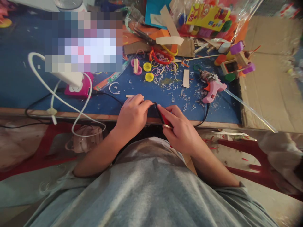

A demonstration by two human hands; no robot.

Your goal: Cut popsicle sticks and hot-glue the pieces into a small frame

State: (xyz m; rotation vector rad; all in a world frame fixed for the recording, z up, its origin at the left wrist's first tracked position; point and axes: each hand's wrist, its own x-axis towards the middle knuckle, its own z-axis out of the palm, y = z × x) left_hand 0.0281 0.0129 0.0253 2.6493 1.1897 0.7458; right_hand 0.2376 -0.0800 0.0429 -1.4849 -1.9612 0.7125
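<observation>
At the table's front edge, my right hand (178,127) is closed around a slim black and red tool (160,113), whose exact kind is hidden by the fingers. A short pale stick (167,126) pokes out between those same fingers. My left hand (134,110) has its fingers pinched together close to the tool's upper black end; whatever lies inside that pinch does not show. Behind the left hand, a flat wooden strip (129,96) rests partly covered on the blue table (104,105).
A pink glue gun (213,91) with a clear glue stick (251,111) lies right, its black cord crossing the edge. Left stand a magenta power block (79,88) and a looped white cable (81,112). Yellow caps (149,77), scissors (144,36), shavings and cardboard (270,78) lie around.
</observation>
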